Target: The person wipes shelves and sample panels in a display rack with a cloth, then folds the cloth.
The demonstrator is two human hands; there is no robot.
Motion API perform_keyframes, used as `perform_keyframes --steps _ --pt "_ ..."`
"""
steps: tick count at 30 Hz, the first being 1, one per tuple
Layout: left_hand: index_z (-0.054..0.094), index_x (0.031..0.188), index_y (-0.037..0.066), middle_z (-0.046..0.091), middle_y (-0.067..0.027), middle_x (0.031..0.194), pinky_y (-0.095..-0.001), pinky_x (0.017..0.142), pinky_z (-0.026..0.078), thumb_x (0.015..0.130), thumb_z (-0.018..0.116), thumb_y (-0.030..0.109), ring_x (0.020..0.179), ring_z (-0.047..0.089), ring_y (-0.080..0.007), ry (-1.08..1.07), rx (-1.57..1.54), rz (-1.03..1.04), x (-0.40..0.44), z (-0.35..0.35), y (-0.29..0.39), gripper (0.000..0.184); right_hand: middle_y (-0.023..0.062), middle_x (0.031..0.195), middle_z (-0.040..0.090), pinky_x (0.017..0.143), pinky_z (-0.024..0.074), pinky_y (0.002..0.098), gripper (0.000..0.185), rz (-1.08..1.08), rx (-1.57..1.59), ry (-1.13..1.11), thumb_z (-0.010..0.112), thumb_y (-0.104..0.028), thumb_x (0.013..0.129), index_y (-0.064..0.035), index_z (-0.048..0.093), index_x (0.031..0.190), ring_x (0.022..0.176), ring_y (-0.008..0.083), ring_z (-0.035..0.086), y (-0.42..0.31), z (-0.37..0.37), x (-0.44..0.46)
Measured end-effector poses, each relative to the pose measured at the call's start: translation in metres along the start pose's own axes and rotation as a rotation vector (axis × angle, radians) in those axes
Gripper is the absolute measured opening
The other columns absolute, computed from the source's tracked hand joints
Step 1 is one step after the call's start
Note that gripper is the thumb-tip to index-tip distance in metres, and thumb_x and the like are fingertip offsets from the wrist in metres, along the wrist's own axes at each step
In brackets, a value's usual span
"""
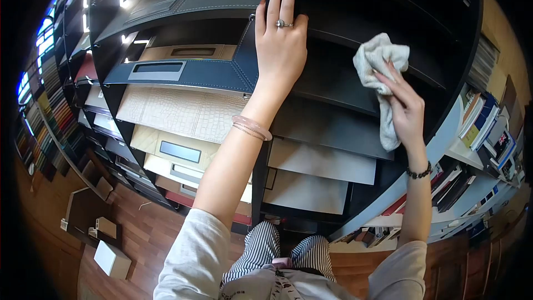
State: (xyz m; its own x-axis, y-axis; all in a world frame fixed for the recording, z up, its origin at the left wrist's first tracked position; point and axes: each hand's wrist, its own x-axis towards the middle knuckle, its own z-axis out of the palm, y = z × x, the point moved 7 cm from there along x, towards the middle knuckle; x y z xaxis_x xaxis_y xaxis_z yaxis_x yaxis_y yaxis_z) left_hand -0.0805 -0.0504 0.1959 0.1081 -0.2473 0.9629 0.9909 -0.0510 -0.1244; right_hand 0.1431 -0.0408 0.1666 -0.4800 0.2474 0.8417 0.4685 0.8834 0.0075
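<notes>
My left hand (pixel 282 47) lies stretched out against the dark upright divider (pixel 257 150) of a tall shelf unit, fingers pointing up and holding nothing. In my right hand (pixel 406 105) is a bunched white cloth (pixel 378 58), and one end of it hangs down below my fingers. The cloth is in front of the dark shelf boards (pixel 333 125) in the right-hand bay; whether it touches a board I cannot tell. Left of the divider, a dark blue stitched panel (pixel 216 72) with a silver-framed slot sits beside my left forearm.
Cream textured panels (pixel 172 108) lie on the shelves at left. On the right, a white bookcase (pixel 463 153) holds books and folders. A white box (pixel 112 259) and a dark piece of furniture (pixel 83 211) stand on the wooden floor (pixel 152 239) at lower left.
</notes>
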Motion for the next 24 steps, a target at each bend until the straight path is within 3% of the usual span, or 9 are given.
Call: perform_keyframes --steps 3,6,10,12,15,20,23,24 --pt "0.067 0.078 0.005 0.030 -0.0172 0.151 -0.0479 0.109 0.029 0.078 0.062 0.007 0.140 0.028 -0.0327 -0.018 -0.006 0.012 0.001 0.000 0.002 0.005 0.0170 0.134 0.053 0.103 0.0418 0.0340 0.040 0.003 -0.106 0.073 0.052 0.007 0.084 -0.0077 0.064 0.119 0.125 0.0286 0.050 0.013 0.021 -0.030" --pt "0.069 0.085 0.003 0.031 -0.0188 0.150 -0.0456 0.108 0.029 0.083 0.060 0.008 0.139 0.029 -0.0319 -0.062 0.001 0.006 0.007 -0.008 0.005 0.011 0.0165 0.136 0.051 0.107 0.0366 0.0383 0.035 0.295 -0.208 0.137 0.055 -0.003 0.089 -0.0085 0.063 0.122 0.128 0.0313 0.047 0.044 0.028 -0.043" --pt "0.070 0.087 0.002 0.032 -0.0195 0.149 -0.0443 0.107 0.030 0.085 0.058 0.008 0.139 0.031 -0.0315 -0.088 -0.024 -0.017 0.007 -0.009 0.003 0.013 0.0168 0.137 0.049 0.110 0.0315 0.0417 0.033 0.148 -0.379 0.032 0.056 -0.018 0.092 -0.0089 0.061 0.124 0.130 0.0323 0.044 0.009 0.056 -0.019" --pt "0.069 0.087 0.002 0.032 -0.0195 0.149 -0.0443 0.107 0.030 0.085 0.058 0.008 0.139 0.031 -0.0315 -0.086 -0.042 -0.022 0.008 0.001 0.002 0.013 0.0162 0.137 0.050 0.111 0.0296 0.0420 0.033 0.129 -0.309 -0.014 0.056 -0.021 0.092 -0.0087 0.062 0.123 0.130 0.0325 0.043 -0.001 0.066 -0.015" --pt "0.069 0.086 0.002 0.032 -0.0200 0.149 -0.0444 0.107 0.030 0.085 0.057 0.008 0.139 0.030 -0.0317 0.389 -0.031 0.141 0.002 0.000 0.000 0.013 0.0151 0.136 0.051 0.113 0.0260 0.0427 0.034 0.073 -0.155 -0.107 0.057 -0.027 0.092 -0.0084 0.063 0.120 0.131 0.0330 0.042 -0.003 0.077 -0.011" --pt "0.069 0.086 0.001 0.032 -0.0206 0.149 -0.0442 0.107 0.030 0.085 0.057 0.008 0.139 0.030 -0.0319 0.351 0.033 0.135 0.002 -0.006 0.002 0.014 0.0121 0.131 0.055 0.112 0.0270 0.0415 0.031 0.277 -0.302 0.091 0.056 -0.025 0.091 -0.0122 0.066 0.118 0.131 0.0331 0.042 0.037 0.057 -0.017" --pt "0.069 0.086 0.001 0.031 -0.0208 0.149 -0.0439 0.107 0.029 0.085 0.057 0.008 0.139 0.030 -0.0322 -0.083 -0.006 0.006 0.008 -0.009 0.005 0.014 0.0139 0.130 0.055 0.113 0.0251 0.0416 0.030 0.264 -0.261 0.077 0.056 -0.025 0.092 -0.0102 0.066 0.116 0.132 0.0323 0.040 0.027 0.063 -0.012" --pt "0.069 0.086 0.001 0.031 -0.0208 0.149 -0.0439 0.107 0.029 0.085 0.057 0.008 0.139 0.030 -0.0322 -0.086 -0.016 0.007 0.006 -0.003 0.004 0.014 0.0162 0.129 0.055 0.114 0.0233 0.0421 0.030 0.209 -0.173 0.027 0.056 -0.025 0.092 -0.0078 0.066 0.114 0.134 0.0316 0.039 0.017 0.071 -0.008"
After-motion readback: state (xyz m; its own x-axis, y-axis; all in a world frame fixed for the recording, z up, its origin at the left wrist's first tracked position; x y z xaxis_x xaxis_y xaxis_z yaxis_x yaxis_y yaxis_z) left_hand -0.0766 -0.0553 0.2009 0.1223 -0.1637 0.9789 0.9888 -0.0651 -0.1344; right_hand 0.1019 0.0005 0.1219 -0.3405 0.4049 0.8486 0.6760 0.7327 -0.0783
